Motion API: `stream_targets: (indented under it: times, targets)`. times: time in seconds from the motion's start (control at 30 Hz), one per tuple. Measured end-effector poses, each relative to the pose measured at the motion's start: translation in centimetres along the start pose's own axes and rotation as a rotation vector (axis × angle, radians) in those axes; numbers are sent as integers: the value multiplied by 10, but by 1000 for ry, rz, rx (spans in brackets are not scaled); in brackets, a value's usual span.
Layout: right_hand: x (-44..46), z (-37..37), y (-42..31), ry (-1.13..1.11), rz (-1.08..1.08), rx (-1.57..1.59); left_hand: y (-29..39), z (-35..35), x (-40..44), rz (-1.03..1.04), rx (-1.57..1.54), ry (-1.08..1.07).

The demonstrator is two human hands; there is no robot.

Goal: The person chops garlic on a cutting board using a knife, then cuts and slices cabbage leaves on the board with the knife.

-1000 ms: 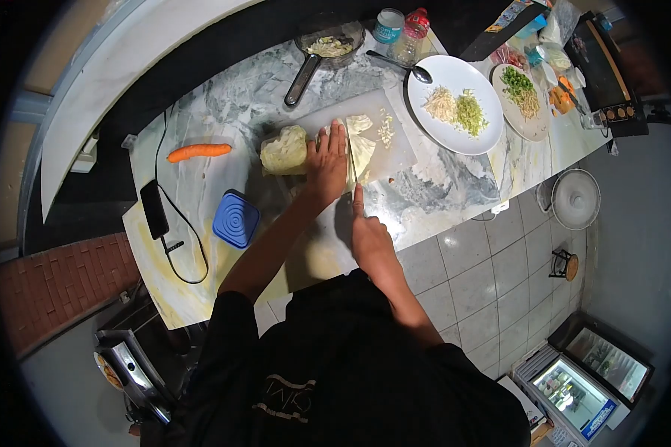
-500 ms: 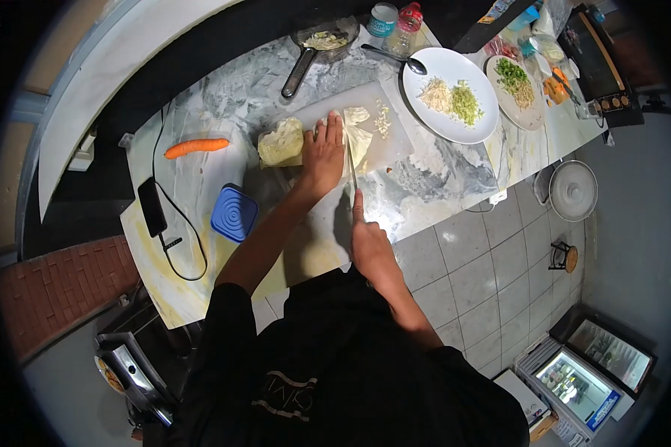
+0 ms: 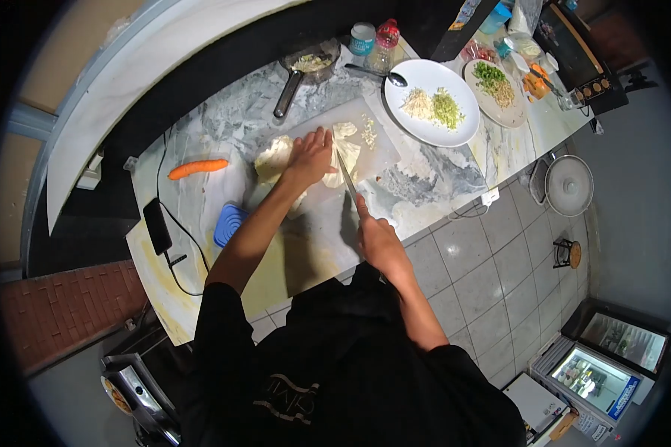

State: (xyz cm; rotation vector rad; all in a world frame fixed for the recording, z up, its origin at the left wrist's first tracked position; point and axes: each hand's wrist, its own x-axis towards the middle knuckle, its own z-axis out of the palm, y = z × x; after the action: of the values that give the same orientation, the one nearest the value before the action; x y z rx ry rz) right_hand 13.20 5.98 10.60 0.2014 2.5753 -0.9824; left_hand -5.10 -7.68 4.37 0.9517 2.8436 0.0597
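My left hand (image 3: 311, 158) presses down over a pale cabbage (image 3: 273, 158) on the white cutting board (image 3: 384, 149), its fingers bent over the leaves and its thumb pointing toward the blade. In my right hand (image 3: 380, 242) is a kitchen knife (image 3: 347, 177), the index finger stretched along its spine. The blade lies against cut cabbage leaves (image 3: 347, 153), just right of my left hand. Small chopped white pieces (image 3: 368, 131) sit at the board's far right corner.
A carrot (image 3: 198, 169), a phone (image 3: 156, 226) on a cable and a blue lid (image 3: 231, 223) lie to the left. Beyond the board are a small pan (image 3: 288, 93), a spoon (image 3: 395, 78) and a white plate (image 3: 420, 128) of chopped vegetables. Another plate (image 3: 508, 118) stands further right.
The view has shifted slightly. My left hand has turned and its thumb now sticks out toward the knife. The knife is tilted more, with its tip leaning left among the leaves.
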Motion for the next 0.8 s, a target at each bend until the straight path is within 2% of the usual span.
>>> stream_targets:
  times: [0.07, 0.33, 0.53, 0.6, 0.8]
  targets:
    - [2, -5, 1, -3, -11, -11, -3, -6, 5, 83, -57, -45]
    - [9, -6, 11, 6, -57, -64, -15, -4, 8, 40, -141, -88]
    - [15, -26, 20, 27, -80, -64, -12, 0, 6, 9, -109, 59]
    - [14, -41, 23, 36, -134, -9, -12, 7, 7, 42, -81, 175]
    - [32, -58, 25, 32, -178, 4, -10, 14, 9, -3, -120, 161]
